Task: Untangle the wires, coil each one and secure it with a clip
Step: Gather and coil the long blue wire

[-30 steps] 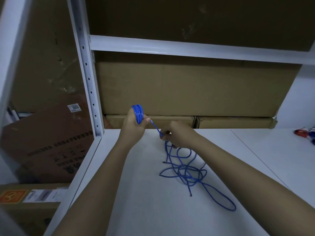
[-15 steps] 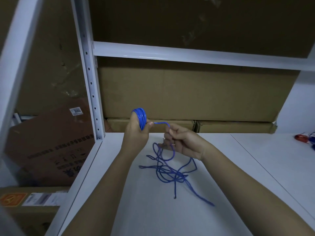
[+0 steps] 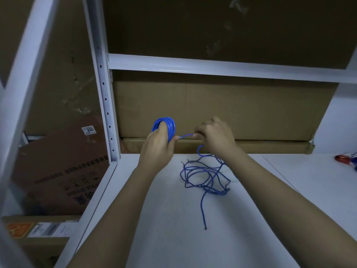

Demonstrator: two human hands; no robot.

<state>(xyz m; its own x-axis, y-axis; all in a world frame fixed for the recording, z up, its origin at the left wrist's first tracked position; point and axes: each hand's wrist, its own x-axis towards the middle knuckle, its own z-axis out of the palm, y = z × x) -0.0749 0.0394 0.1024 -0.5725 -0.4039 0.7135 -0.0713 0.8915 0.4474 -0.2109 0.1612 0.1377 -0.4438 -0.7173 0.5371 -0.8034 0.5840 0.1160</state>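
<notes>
Blue wire (image 3: 204, 176), part wound into a coil (image 3: 165, 126), part lying in loose tangled loops on the white shelf (image 3: 173, 229). Coil gripped in the left hand (image 3: 157, 147), fingers curled through it, thumb pressed at its lower edge. Short run of wire stretched across to the right hand (image 3: 214, 135), pinched at the fingertips, held above the loops. Cardboard boxes (image 3: 222, 109) stacked behind. Red item (image 3: 342, 158) far right, blurred.

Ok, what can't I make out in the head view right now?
- Right hand fingertips: turned away behind the hand; wire grip unclear.
- Blue coil: left hand covers its lower part; turns uncountable.
- Red and blue things: cut off by right edge.
- Clip: none visible.
</notes>
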